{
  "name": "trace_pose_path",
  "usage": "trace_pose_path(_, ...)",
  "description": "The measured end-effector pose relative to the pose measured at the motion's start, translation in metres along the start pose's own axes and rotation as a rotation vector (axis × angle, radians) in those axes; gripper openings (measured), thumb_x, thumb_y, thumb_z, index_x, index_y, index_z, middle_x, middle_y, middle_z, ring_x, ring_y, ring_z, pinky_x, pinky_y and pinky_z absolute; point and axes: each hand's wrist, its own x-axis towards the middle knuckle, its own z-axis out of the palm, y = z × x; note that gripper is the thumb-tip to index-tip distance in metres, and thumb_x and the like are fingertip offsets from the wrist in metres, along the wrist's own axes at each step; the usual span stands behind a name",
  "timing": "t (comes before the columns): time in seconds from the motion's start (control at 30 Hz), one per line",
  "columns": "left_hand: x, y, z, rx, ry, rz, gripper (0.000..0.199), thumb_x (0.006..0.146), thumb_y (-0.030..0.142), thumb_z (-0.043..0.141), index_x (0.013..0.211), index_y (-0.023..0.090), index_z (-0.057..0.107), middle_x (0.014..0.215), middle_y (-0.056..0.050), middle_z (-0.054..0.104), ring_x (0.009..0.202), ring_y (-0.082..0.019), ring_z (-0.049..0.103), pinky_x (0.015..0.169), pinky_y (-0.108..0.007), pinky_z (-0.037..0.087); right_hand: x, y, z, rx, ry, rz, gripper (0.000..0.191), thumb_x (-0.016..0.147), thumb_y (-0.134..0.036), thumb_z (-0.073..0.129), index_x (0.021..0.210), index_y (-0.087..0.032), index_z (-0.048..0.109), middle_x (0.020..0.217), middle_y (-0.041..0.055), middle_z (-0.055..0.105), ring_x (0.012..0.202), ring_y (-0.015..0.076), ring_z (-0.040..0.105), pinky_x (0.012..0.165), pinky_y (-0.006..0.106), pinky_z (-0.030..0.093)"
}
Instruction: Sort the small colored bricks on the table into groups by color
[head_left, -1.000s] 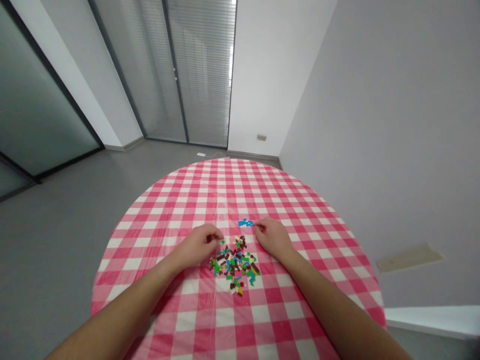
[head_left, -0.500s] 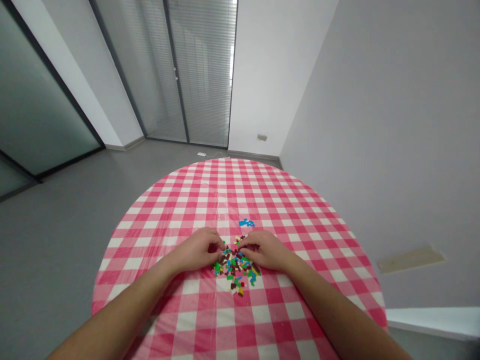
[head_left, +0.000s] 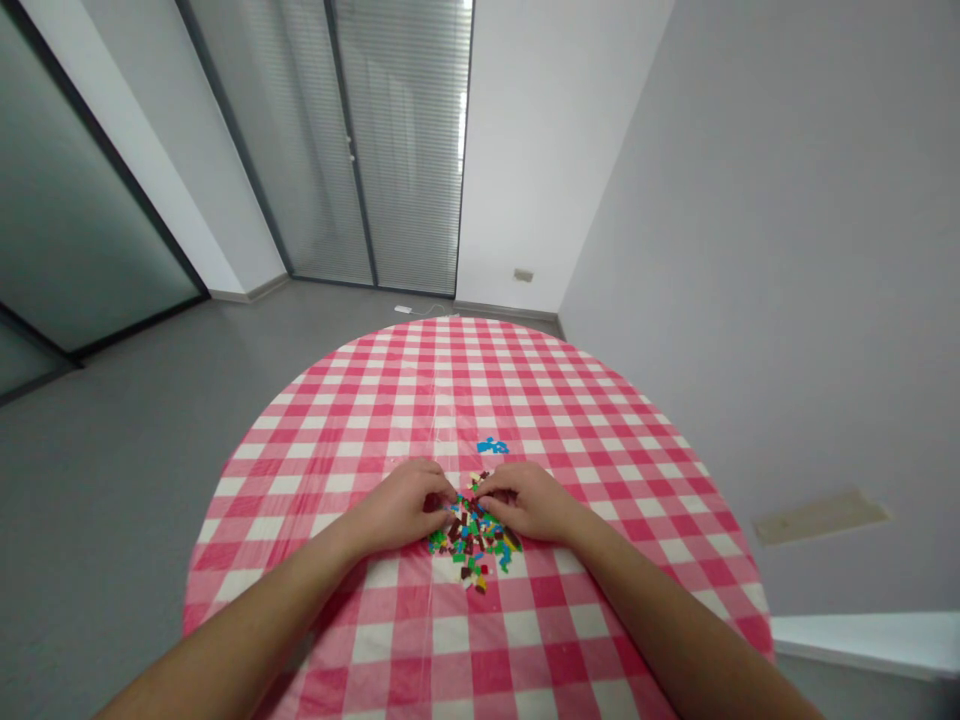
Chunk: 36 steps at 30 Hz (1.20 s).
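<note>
A pile of small multicoloured pieces [head_left: 471, 540], in green, blue, brown, yellow, red and white, lies on the checked tablecloth. At its left edge is my left hand [head_left: 411, 506], fingers curled, thumb and index finger apart over the pieces. My right hand [head_left: 529, 502] rests at the upper right of the pile with its fingertips close together; whatever they may pinch is too small to name. Just beyond the hands sits a small separate group of blue pieces [head_left: 493, 446].
The round table [head_left: 465, 640] has a red and white checked cover. Past its far edge, a white power strip [head_left: 403, 309] with a cable lies on the grey floor. Glass partitions stand behind, and a white wall [head_left: 787, 300] is at the right.
My left hand has shifted slightly right, further over the pile's left edge. The right hand and the blue group look nearly unchanged.
</note>
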Motion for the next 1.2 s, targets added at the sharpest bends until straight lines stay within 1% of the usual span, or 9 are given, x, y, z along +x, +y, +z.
trace_pose_path(0.27,0.0026,0.0056,0.0012,-0.007,-0.012,0.004,0.008,0.080,0.017,0.061,0.078,0.019,0.069,0.079,-0.003,0.066,0.082,-0.018,0.057,0.076,-0.028,0.041,-0.0005,-0.0004,0.0009,0.007,0.016,-0.009,0.017,0.087,-0.021,0.056,0.090,-0.021,0.072,0.082,0.0031,0.073,0.073,0.0152,0.065,0.069,0.023,0.044)
trace_pose_path(0.5,0.0025,0.0078,0.0036,-0.008,-0.015,0.006,0.009,0.076,0.014,0.057,0.073,0.019,0.064,0.073,-0.002,0.065,0.076,-0.018,0.056,0.074,-0.029,0.040,-0.0002,-0.0033,-0.0018,-0.002,0.003,0.003,0.018,0.088,-0.022,0.054,0.090,-0.022,0.072,0.083,0.0028,0.073,0.074,0.0156,0.065,0.070,0.024,0.044)
trace_pose_path(0.63,0.0024,0.0074,0.0057,-0.027,0.003,-0.003,0.010,0.074,0.013,0.056,0.070,0.018,0.063,0.068,-0.001,0.064,0.072,-0.016,0.054,0.071,-0.027,0.038,-0.0001,-0.0036,-0.0017,-0.002,0.004,0.003,0.019,0.088,-0.021,0.054,0.090,-0.021,0.073,0.082,0.0028,0.073,0.073,0.0151,0.064,0.068,0.024,0.044)
trace_pose_path(0.8,0.0018,0.0063,0.0062,-0.125,-0.005,-0.071,0.010,0.074,0.014,0.055,0.067,0.017,0.063,0.064,0.001,0.061,0.063,-0.013,0.052,0.063,-0.024,0.037,-0.0007,-0.0020,0.0000,-0.012,0.009,0.014,0.018,0.088,-0.022,0.054,0.090,-0.021,0.073,0.081,0.0025,0.073,0.069,0.0138,0.062,0.064,0.023,0.042)
trace_pose_path(0.93,0.0012,0.0036,0.0076,-0.151,-0.005,-0.079,0.010,0.074,0.015,0.055,0.068,0.016,0.064,0.066,0.000,0.063,0.065,-0.013,0.055,0.062,-0.024,0.037,-0.0006,-0.0016,0.0000,-0.014,0.013,0.009,0.018,0.088,-0.021,0.054,0.089,-0.020,0.073,0.082,0.0028,0.073,0.071,0.0144,0.063,0.066,0.023,0.042)
trace_pose_path(1.1,0.0013,0.0011,0.0093,-0.176,0.005,-0.078,0.011,0.074,0.013,0.055,0.068,0.017,0.064,0.067,0.000,0.063,0.068,-0.014,0.055,0.064,-0.024,0.038,-0.0009,-0.0007,0.0009,-0.011,0.016,0.016,0.018,0.089,-0.022,0.054,0.091,-0.021,0.072,0.082,0.0029,0.073,0.071,0.0146,0.063,0.067,0.024,0.043)
trace_pose_path(1.2,0.0010,0.0023,0.0084,-0.200,0.036,-0.110,0.007,0.074,0.014,0.057,0.071,0.017,0.062,0.069,0.000,0.061,0.067,-0.014,0.054,0.062,-0.024,0.039,-0.0016,0.0006,0.0017,-0.012,0.027,0.014,0.018,0.089,-0.022,0.054,0.091,-0.021,0.072,0.081,0.0029,0.073,0.071,0.0147,0.063,0.067,0.024,0.043)
